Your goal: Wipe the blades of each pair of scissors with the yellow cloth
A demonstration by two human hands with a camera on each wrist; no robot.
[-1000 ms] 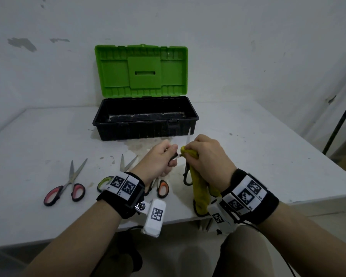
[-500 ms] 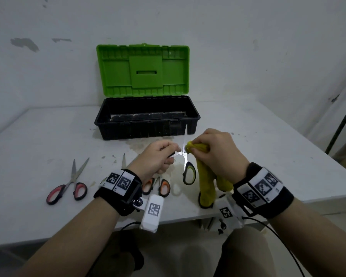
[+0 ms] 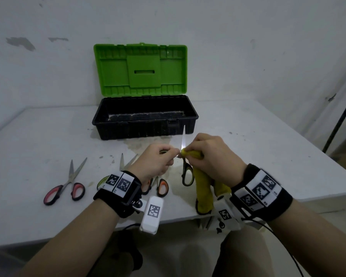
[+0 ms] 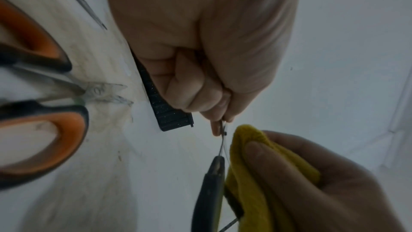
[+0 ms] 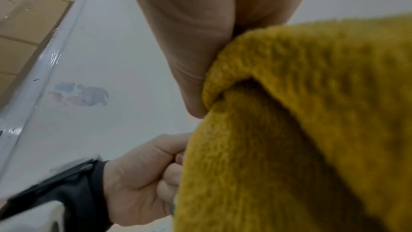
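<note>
Scissors in hand [image 3: 186,168]: black-and-yellow handles, held above the desk's front middle, blades spread; one blade points up toward the toolbox, bright with glare.
Left hand [image 3: 155,162]: fingers curled, pinching the other blade of the held scissors near the pivot; in the left wrist view the fingertips [image 4: 219,119] close on thin metal.
Right hand [image 3: 212,158]: gripping the cloth, bunched against the upright blade just above the pivot.
Cloth [image 3: 203,188]: yellow, folded over the right fingers; its loose end hangs down to the desk's front edge. It fills most of the right wrist view.
Red scissors [image 3: 65,187]: flat near the front left of the desk, blades slightly apart, tips pointing away.
Orange scissors [image 3: 162,186]: flat just beside the left wrist, partly hidden by it.
Green-handled scissors [image 3: 128,161]: blades show beyond the left wrist; handle mostly hidden by the wristband.
Toolbox [image 3: 145,118]: black, green lid upright and open, at the desk's back middle.
Desk [image 3: 258,148]: white, stained in front of the toolbox.
</note>
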